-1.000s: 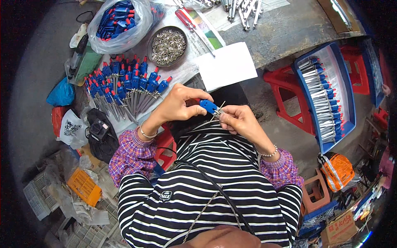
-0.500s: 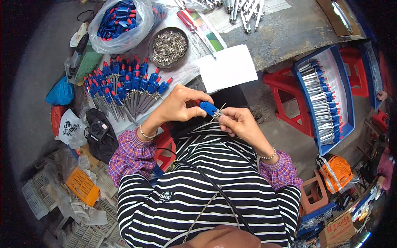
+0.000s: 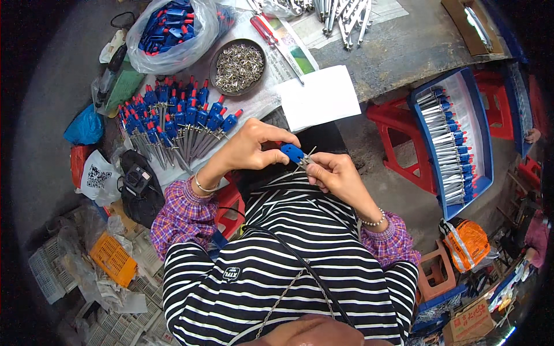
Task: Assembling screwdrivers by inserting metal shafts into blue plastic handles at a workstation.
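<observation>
A blue plastic housing (image 3: 293, 152) is pinched between the thumb and forefinger of my left hand (image 3: 254, 145), above my lap. At its right end sits a small metal fitting (image 3: 306, 161) with a thin pin sticking out. My right hand (image 3: 336, 177) grips that metal end with thumb and curled fingers, which partly cover it. To the left on the table lie several rows of finished-looking pieces (image 3: 182, 118), blue with red tips and long metal shafts. Beyond my hands is a white sheet of paper (image 3: 321, 98).
A round dish (image 3: 238, 66) of small metal pins stands beside a clear bag (image 3: 173, 34) of blue and red parts. A red-handled screwdriver (image 3: 277, 46) lies near loose metal rods (image 3: 352, 20). At right, a blue tray (image 3: 483, 173) of similar pieces rests on red stools (image 3: 398, 144).
The blue housing has turned slightly in my fingers, and both hands keep their grip. The whole view has shifted a little.
</observation>
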### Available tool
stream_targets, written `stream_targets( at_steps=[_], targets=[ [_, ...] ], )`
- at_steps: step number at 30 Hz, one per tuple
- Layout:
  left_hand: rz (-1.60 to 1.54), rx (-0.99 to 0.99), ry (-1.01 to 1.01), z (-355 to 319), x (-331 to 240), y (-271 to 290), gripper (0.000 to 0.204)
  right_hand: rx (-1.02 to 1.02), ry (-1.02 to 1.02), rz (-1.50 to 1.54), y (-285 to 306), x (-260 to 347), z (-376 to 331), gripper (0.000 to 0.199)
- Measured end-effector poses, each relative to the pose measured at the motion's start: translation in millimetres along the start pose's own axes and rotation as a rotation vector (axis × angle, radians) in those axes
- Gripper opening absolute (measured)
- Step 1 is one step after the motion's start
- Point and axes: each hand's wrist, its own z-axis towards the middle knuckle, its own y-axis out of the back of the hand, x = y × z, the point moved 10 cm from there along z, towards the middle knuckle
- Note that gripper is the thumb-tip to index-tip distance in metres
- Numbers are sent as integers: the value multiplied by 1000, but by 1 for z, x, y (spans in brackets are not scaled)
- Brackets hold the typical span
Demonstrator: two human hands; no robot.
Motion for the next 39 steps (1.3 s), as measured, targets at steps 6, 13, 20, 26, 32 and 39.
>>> stream_targets(
  at_steps=[6, 13, 20, 26, 32, 39],
  targets=[
    [10, -42, -22, -2, -4, 4, 28, 14, -39, 81, -1, -6, 0, 16],
    [14, -53, -34, -3, -4, 6, 26, 29, -45, 88, -3, -4, 2, 16],
    [-58, 5, 51, -3, -4, 6, 30, 45, -105, 210, -6, -9, -2, 17],
    [419, -602, 130, -23, 14, 118, 37, -148, -56, 78, 16, -12, -5, 13],
    [747, -734, 89, -13, 35, 127, 30, -157, -10, -37, 12, -6, -1, 14],
    [665, -778, 83, -12, 45, 137, 14, -209, 33, -77, 12, 1, -1, 14]
  ],
)
